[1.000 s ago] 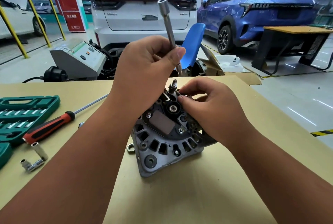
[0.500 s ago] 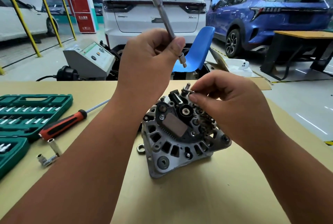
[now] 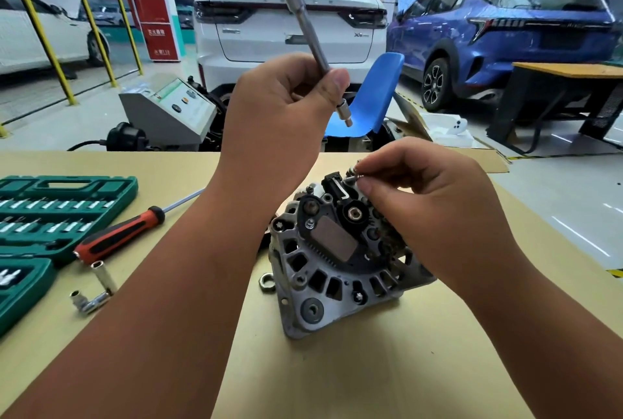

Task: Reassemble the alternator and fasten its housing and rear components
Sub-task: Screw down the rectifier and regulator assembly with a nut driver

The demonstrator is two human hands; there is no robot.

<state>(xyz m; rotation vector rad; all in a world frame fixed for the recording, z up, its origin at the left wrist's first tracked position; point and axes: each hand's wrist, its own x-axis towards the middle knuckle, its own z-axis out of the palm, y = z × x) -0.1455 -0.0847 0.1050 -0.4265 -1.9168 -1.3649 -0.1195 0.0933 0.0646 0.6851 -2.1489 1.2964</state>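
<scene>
At the left edge of the frame a green tool case [image 3: 50, 213] lies open on the surface [image 3: 371, 371]. A red-handled screwdriver [image 3: 118, 236] and a bent wrench [image 3: 96, 287] lie just beside it, likely parked within reach for later fasteners. A loose nut [image 3: 267, 281] sits close against the alternator's lower left corner.

Above centre, the left hand [image 3: 286, 108] is clenched round a long socket driver [image 3: 310, 37]. It is held clear in the air with its working tip pointing down and to the right, apparently kept ready while a thread is started by finger.

At centre right the alternator [image 3: 337, 260] rests tilted on the surface. Its rear face is turned up toward the person, which puts the top terminal in easy view. The right hand [image 3: 431, 203] comes over its upper right side, thumb and forefinger pinching a small fastener [image 3: 353, 178] at the top of the rear. Whether this is a nut or a screw is too small to tell.

The surface's far edge runs close behind the alternator, and its right edge slants away just past the right forearm, so a dropped piece could roll off there. Bare surface lies open in the lower middle of the frame, seemingly room enough to turn the unit.
</scene>
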